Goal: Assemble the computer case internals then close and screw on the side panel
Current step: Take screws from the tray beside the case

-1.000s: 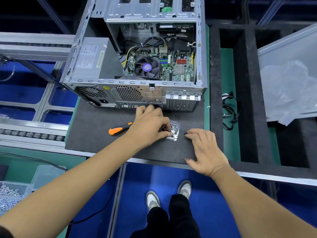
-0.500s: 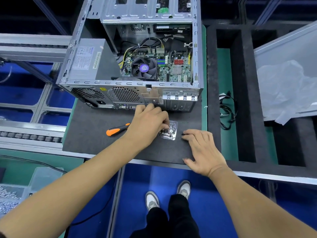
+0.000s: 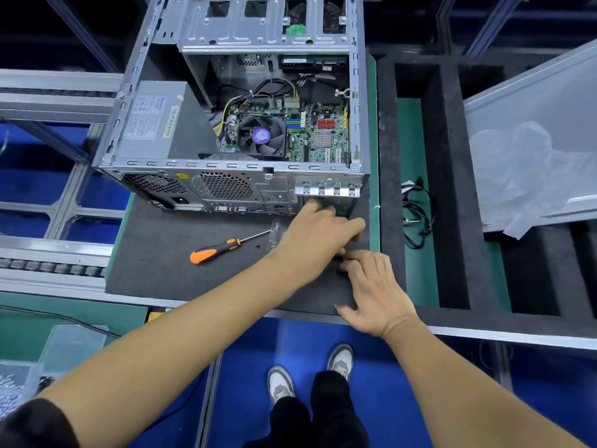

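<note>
The open computer case (image 3: 239,169) lies on the black mat (image 3: 155,253), its motherboard and CPU fan (image 3: 262,136) showing. My left hand (image 3: 318,234) reaches across the mat below the case's rear corner with its fingers curled; what they pinch is hidden. It covers most of a clear screw tray (image 3: 275,236). My right hand (image 3: 378,292) rests flat on the mat just below it, fingertips at a small dark piece (image 3: 341,271). An orange-and-black screwdriver (image 3: 223,248) lies to the left, with a loose black screw (image 3: 257,246) beside it. The grey side panel (image 3: 542,101) leans at the far right.
A bundle of black cable (image 3: 416,218) lies in the green slot right of the mat. Crumpled plastic film (image 3: 529,169) covers the side panel. A clear bin of screws (image 3: 19,379) sits at lower left, and conveyor rollers (image 3: 48,268) run along the left.
My left hand has left the screw tray and moved right, up to my right hand's fingertips. The screwdriver's full length is now uncovered. My right hand has stayed in place.
</note>
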Available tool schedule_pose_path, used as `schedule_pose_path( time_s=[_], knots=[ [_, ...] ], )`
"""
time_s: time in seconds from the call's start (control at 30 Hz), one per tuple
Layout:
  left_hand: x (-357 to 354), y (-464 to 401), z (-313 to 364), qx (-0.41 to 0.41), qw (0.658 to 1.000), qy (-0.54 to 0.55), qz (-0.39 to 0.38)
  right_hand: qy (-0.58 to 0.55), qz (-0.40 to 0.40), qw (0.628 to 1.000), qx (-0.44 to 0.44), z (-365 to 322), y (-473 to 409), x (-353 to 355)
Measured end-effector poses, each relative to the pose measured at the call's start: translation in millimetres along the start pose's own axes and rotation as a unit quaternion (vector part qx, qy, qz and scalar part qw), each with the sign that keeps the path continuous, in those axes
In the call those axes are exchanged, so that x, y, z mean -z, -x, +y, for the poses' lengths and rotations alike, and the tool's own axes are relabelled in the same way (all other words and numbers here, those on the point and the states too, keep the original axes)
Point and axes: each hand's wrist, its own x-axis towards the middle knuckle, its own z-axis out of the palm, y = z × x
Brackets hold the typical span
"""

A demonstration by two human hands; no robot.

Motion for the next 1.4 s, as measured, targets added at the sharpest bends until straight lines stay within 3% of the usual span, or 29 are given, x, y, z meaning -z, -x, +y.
schedule_pose_path(
  time_s=[0.13,0.3,0.4,0.53,0.93,1.1,1.4],
  knots=[
    [-5,7,-6,0.001,0.999,0.041,-0.004,-0.011,0.018,1.000,0.012,0,0,0],
    [2,40,-32,0.053,0.979,0.160,0.116,-0.020,0.013,0.999,0.041,-1,0,3],
    [-3,70,-56,0.111,0.962,0.210,0.137,0.017,-0.034,0.997,0.062,-2,-3,7],
    [-13,91,-72,0.136,0.956,0.236,0.111,0.064,-0.084,0.992,0.067,-3,-4,10],
    [-28,92,-69,0.164,0.955,0.217,0.116,0.069,-0.083,0.992,0.062,-2,-5,7],
    [-22,67,-59,0.136,0.974,0.160,0.080,0.066,-0.080,0.993,0.061,-1,-5,6],
    [-18,47,-65,0.132,0.978,0.164,0.001,0.053,-0.072,0.994,0.059,2,-6,4]
  ],
)
